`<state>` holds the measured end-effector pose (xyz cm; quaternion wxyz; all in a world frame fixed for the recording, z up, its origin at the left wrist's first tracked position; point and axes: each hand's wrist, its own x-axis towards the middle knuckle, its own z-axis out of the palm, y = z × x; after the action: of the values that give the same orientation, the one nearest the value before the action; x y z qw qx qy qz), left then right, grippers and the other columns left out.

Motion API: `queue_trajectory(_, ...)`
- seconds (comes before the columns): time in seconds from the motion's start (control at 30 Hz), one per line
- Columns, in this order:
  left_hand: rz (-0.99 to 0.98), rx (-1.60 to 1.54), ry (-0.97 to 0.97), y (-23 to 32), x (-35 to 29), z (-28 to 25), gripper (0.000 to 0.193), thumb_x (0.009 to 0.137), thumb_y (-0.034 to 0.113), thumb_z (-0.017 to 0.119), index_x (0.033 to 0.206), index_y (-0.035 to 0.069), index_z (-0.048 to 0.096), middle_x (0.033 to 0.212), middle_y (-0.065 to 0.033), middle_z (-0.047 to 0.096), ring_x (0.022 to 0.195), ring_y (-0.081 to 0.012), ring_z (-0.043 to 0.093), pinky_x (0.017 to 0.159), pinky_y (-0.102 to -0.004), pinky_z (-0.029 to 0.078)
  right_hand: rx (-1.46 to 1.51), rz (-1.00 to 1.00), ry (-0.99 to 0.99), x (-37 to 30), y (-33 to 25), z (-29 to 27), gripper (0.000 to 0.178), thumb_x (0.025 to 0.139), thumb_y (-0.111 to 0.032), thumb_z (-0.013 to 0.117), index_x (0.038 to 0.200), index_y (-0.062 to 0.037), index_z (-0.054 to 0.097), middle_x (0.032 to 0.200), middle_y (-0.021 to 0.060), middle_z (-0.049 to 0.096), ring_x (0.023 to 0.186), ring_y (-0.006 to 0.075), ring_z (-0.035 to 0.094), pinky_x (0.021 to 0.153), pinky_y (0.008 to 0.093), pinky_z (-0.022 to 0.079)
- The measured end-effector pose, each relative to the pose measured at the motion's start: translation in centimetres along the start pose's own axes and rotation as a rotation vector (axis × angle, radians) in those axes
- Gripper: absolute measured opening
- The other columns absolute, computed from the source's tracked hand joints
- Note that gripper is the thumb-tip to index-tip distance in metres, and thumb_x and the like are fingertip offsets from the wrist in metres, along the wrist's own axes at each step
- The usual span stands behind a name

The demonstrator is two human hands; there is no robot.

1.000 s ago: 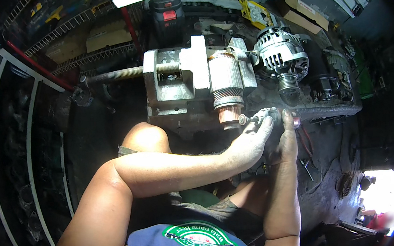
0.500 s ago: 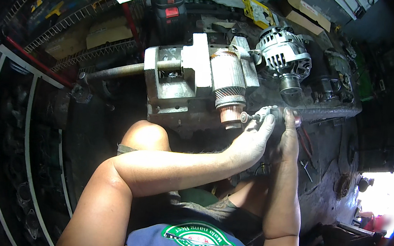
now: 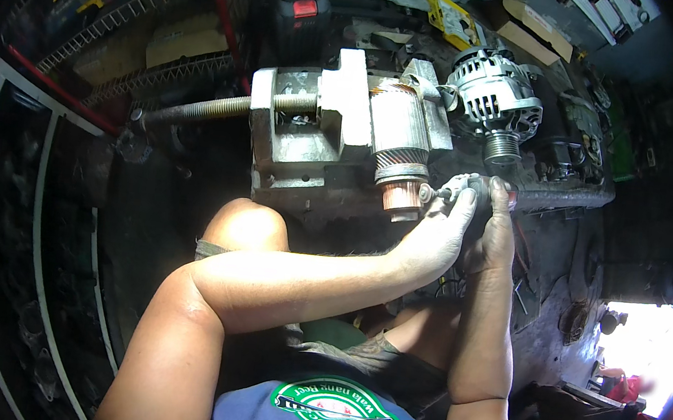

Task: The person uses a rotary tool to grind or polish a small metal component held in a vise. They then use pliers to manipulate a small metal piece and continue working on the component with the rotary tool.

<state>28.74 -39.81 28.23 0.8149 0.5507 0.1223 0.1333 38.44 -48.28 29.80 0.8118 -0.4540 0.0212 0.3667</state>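
Observation:
An armature (image 3: 400,126) with a striped copper commutator (image 3: 400,199) is gripped in a heavy metal vise (image 3: 347,96), its commutator end pointing toward me. Both hands hold a small rotary tool (image 3: 481,196) fitted with a little round disc (image 3: 426,193). The disc sits at the commutator's right edge; whether it touches is too small to tell. My left hand (image 3: 442,231) is closed around the front of the tool, thumb on top. Behind it, my right hand (image 3: 498,235) is closed on the tool's dark body, which hides part of its fingers.
Right of the vise, a silver alternator (image 3: 496,96) with a ribbed pulley rests on the bench. A long threaded vise screw (image 3: 199,108) sticks out to the left. Behind stand a black-and-red case (image 3: 295,17), a yellow object (image 3: 455,21) and a cardboard box (image 3: 532,30).
The whole view has shifted slightly. Relative to the commutator, the disc has moved a little up along its right side. Both hands keep their hold on the rotary tool.

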Motion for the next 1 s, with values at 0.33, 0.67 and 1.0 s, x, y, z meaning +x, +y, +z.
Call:
queue_trajectory(0.33, -0.051, 0.042, 0.047, 0.14, -0.38, 0.41, 0.064, 0.115, 0.048, 0.034, 0.158, 0.001, 0.040, 0.157, -0.0203, 0.047, 0.149, -0.0304, 0.041, 0.124, -0.0375, 0.031, -0.045, -0.043, 0.092, -0.24, 0.00, 0.07, 0.029, 0.106, -0.034, 0.064, 0.120, -0.0094, 0.064, 0.113, 0.0066, 0.071, 0.104, 0.0230, 0.069, 0.097, 0.0421, 0.058)
queue_trajectory(0.67, -0.071, -0.021, 0.046, 0.31, -0.40, 0.47, 0.063, 0.115, 0.047, 0.035, 0.157, -0.001, 0.041, 0.155, -0.0209, 0.049, 0.147, -0.0304, 0.044, 0.123, -0.0379, 0.032, -0.044, -0.066, 0.131, 0.07, 0.10, 0.00, 0.033, 0.105, -0.037, 0.065, 0.117, -0.0056, 0.066, 0.112, 0.0090, 0.073, 0.105, 0.0247, 0.070, 0.100, 0.0425, 0.057)
queue_trajectory(1.0, -0.084, 0.046, 0.032, 0.76, -0.35, 0.34, 0.065, 0.115, 0.047, 0.032, 0.159, 0.000, 0.037, 0.159, -0.0218, 0.044, 0.151, -0.0325, 0.040, 0.125, -0.0382, 0.029, -0.017, -0.002, 0.087, 0.05, -0.13, -0.06, 0.030, 0.106, -0.035, 0.065, 0.118, -0.0078, 0.064, 0.111, 0.0071, 0.072, 0.105, 0.0224, 0.069, 0.098, 0.0402, 0.057)
